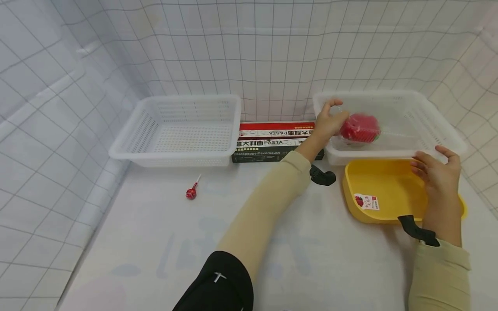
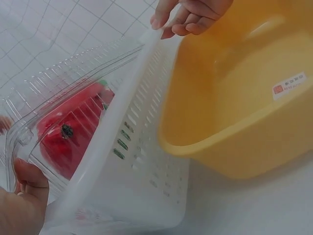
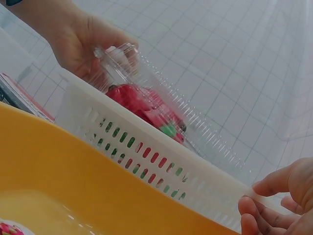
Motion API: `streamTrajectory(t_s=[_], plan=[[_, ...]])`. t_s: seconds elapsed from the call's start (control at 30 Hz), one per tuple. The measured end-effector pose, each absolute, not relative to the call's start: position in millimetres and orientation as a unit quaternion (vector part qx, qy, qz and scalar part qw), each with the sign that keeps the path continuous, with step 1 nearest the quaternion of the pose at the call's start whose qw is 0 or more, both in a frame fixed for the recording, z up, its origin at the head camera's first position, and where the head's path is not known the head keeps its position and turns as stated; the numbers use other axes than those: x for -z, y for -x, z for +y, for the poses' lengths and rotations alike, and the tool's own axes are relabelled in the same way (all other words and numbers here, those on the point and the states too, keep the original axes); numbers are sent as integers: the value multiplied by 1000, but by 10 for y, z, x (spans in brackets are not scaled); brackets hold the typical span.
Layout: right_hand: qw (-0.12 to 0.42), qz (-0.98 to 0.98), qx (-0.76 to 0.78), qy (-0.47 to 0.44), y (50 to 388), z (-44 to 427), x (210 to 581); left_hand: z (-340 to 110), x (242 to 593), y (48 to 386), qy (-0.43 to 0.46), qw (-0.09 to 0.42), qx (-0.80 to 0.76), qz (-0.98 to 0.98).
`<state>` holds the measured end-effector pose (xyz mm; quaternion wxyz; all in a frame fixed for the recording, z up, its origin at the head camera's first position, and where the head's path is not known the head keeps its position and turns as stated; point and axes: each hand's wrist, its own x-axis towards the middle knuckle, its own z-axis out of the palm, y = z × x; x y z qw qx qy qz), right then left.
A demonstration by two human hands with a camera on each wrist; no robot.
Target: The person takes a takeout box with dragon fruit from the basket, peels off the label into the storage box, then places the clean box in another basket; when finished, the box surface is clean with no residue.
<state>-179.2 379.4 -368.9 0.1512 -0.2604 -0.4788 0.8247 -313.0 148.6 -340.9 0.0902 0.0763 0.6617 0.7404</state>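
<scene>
My left hand (image 1: 330, 123) grips one end of a clear plastic box (image 2: 46, 105), its thumb on the near side and fingertips at the far side. Inside the box lie red contents (image 1: 359, 128) with bits of green and a dark spot; their kind is unclear. The box is tilted within the right white basket (image 1: 389, 153), behind its slotted front wall. At that basket's front rim, my right hand (image 1: 437, 172) pinches the edge between thumb and fingers. Below the right hand stands a yellow basin (image 1: 389, 190) with a strawberry sticker inside.
Another white basket (image 1: 175, 160) stands at the back left. Between the baskets lie pasta boxes (image 1: 272, 149), red and dark green. A red-wrapped lollipop (image 1: 191, 192) lies on the white table (image 1: 155, 242). Gridded curtain walls (image 1: 272, 56) enclose the back and sides.
</scene>
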Motion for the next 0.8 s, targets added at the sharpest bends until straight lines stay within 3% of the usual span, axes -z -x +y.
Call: streamTrajectory(t_s=[0.8], plan=[[149,-472,-835,243,1798,3810,3704,1511,3381,3055,-89,80,-638,761]])
